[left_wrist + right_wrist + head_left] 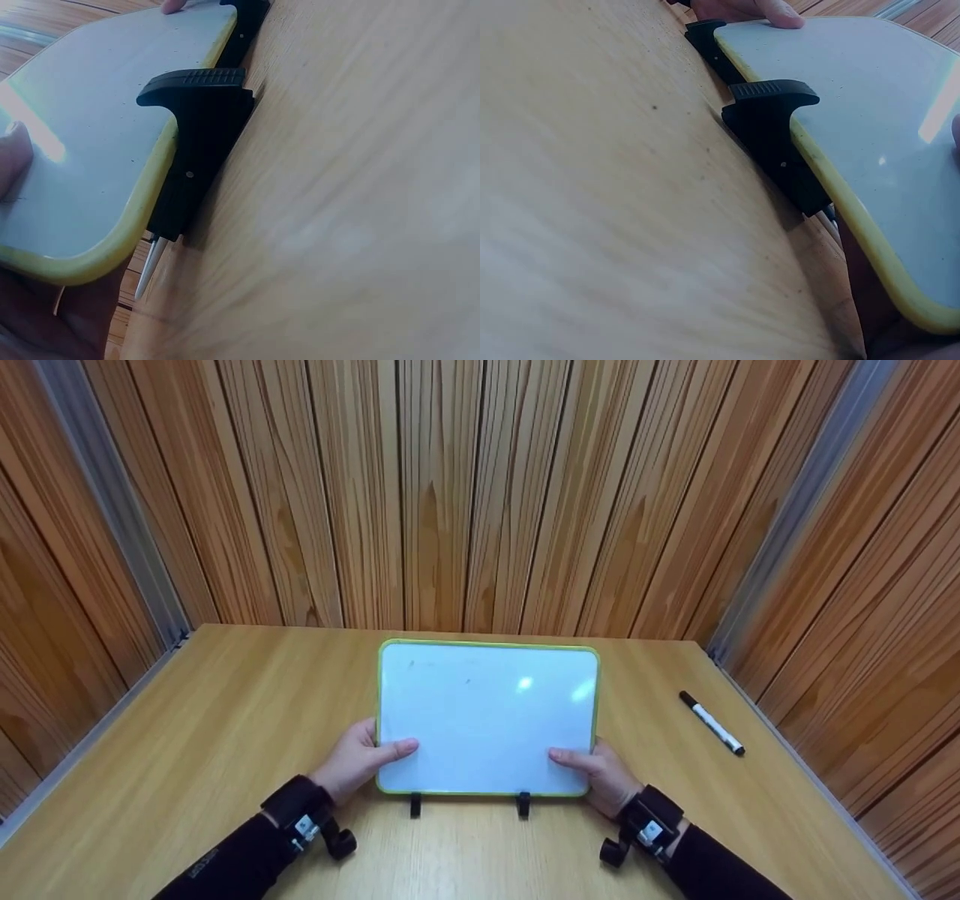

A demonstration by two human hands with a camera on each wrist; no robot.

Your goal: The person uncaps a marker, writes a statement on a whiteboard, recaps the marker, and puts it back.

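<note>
I see left hand point(358, 756) and right hand point(609, 777) gripping the whiteboard point(484, 724) by its sides, marker point(712, 724) lying on the table point(225, 712)!

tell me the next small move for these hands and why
Probably gently loosen the left hand and right hand: they grip the whiteboard by its sides, and its lower edge appears seated in both black stand hooks.

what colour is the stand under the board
The stand is black, seen best in the right wrist view.
</note>
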